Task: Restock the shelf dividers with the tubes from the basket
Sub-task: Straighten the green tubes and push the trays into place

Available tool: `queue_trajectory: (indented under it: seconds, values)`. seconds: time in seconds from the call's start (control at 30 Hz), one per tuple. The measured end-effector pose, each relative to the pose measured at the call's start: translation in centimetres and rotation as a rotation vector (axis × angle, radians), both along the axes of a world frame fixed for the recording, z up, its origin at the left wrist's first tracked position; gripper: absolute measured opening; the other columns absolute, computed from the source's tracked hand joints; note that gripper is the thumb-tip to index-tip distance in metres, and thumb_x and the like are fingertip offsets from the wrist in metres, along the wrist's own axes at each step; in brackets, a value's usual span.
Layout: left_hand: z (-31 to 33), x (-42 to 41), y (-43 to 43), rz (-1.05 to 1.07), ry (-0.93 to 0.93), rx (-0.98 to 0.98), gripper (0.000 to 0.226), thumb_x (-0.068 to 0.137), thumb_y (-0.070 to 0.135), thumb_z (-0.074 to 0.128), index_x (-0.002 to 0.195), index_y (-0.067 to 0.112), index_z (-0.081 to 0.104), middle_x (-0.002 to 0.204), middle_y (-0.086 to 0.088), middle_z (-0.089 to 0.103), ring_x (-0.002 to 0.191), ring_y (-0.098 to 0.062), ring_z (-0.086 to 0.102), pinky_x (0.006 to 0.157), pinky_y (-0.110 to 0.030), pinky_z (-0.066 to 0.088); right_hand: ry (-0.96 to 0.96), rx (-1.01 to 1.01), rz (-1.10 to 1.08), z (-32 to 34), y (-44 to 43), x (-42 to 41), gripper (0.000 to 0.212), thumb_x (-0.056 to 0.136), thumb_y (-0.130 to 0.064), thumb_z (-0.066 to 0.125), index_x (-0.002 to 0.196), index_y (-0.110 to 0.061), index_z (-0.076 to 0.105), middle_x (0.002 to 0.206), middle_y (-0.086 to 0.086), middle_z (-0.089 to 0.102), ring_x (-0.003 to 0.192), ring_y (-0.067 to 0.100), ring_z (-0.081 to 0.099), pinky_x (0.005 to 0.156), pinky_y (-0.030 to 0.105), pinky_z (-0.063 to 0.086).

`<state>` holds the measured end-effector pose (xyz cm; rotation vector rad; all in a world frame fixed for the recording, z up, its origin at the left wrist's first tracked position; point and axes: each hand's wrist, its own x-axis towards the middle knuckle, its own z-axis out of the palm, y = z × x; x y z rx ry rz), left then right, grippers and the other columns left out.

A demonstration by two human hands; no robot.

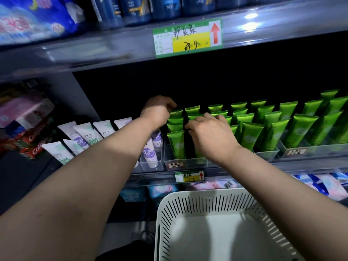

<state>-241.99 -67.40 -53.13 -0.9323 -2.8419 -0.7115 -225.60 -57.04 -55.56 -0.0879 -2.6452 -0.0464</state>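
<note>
Green tubes (250,136) pack the dividers (267,154); dark headroom above.

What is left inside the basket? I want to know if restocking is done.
The basket shows only a bare white floor; no tubes visible. Its near end runs out of frame, so that part cannot be seen.

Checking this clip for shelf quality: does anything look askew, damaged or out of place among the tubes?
Nothing is clearly wrong. The green tubes stand upright in rows in their clear dividers, with both hands at the leftmost rows. The white basket looks empty. The frame is too dim and blurred to rule out damage.
</note>
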Motion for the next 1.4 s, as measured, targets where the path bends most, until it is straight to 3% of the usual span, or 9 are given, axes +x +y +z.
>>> queue_trajectory:
  seconds: [0.2,0.37,0.57,0.77,1.03,1.27,1.4]
  values:
    - [1.2,1.4,-0.2,-0.022,0.016,0.064,0.029,0.088,0.003,0.058,0.109,0.017,0.072,0.106,-0.005,0.072,0.099,-0.019,0.066,0.089,-0.023,0.049,0.004,-0.019,-0.008,0.3,0.5,0.7,0.030,0.085,-0.018,0.057,0.114,-0.023,0.063,0.103,-0.001,0.064,0.105,0.025,0.053,0.079,0.037,0.038]
    - [2.3,3.9,-1.2,-0.067,0.055,0.065,0.019,0.085,0.019,0.069,0.103,0.023,0.073,0.101,0.002,0.073,0.093,-0.012,0.066,0.081,-0.015,0.045,0.025,0.000,-0.014,0.9,1.0,2.3,0.037,0.080,-0.014,0.061,0.117,-0.020,0.063,0.103,0.003,0.064,0.105,0.028,0.053,0.078,0.039,0.039]
    - [2.9,6.8,-3.3,-0.088,0.120,-0.006,0.012,0.080,0.039,0.073,0.087,0.030,0.074,0.089,0.009,0.072,0.087,-0.011,0.065,0.081,-0.026,0.051,0.025,0.023,-0.081,0.4,2.1,3.7,0.037,0.077,-0.006,0.064,0.112,-0.018,0.066,0.099,0.004,0.066,0.100,0.029,0.055,0.077,0.038,0.040]
    - [2.5,8.2,-4.2,-0.056,0.102,0.001,0.008,0.081,0.038,0.072,0.085,0.031,0.073,0.088,0.011,0.072,0.088,-0.011,0.065,0.082,-0.032,0.054,0.082,0.049,-0.067,-0.6,2.5,5.3,0.033,0.068,-0.007,0.075,0.099,-0.018,0.071,0.083,0.003,0.068,0.084,0.028,0.060,0.066,0.034,0.040]
    - [1.9,11.5,-3.1,-0.117,0.074,0.012,0.016,0.083,0.035,0.071,0.098,0.030,0.072,0.098,0.008,0.071,0.095,-0.012,0.064,0.087,-0.035,0.053,-0.150,-0.020,-0.069,-0.2,3.0,8.5,0.039,0.090,-0.014,0.050,0.127,-0.024,0.056,0.115,0.001,0.061,0.113,0.025,0.048,0.083,0.037,0.035]
    - [1.2,15.0,-2.1,-0.151,0.054,-0.077,0.016,0.086,0.029,0.068,0.101,0.025,0.071,0.106,0.005,0.070,0.101,-0.016,0.062,0.089,-0.033,0.050,-0.260,-0.007,-0.106,-0.3,3.8,11.6,0.028,0.089,-0.015,0.052,0.113,-0.024,0.062,0.109,0.000,0.062,0.109,0.025,0.050,0.078,0.036,0.034]
    - [0.8,16.9,-1.6,-0.225,-0.038,-0.214,0.011,0.086,0.026,0.070,0.096,0.021,0.074,0.100,0.004,0.071,0.094,-0.014,0.064,0.085,-0.028,0.050,-0.335,-0.013,-0.091,-0.6,4.1,13.7,0.023,0.089,-0.014,0.051,0.105,-0.024,0.064,0.105,0.002,0.061,0.109,0.026,0.050,0.075,0.035,0.031]
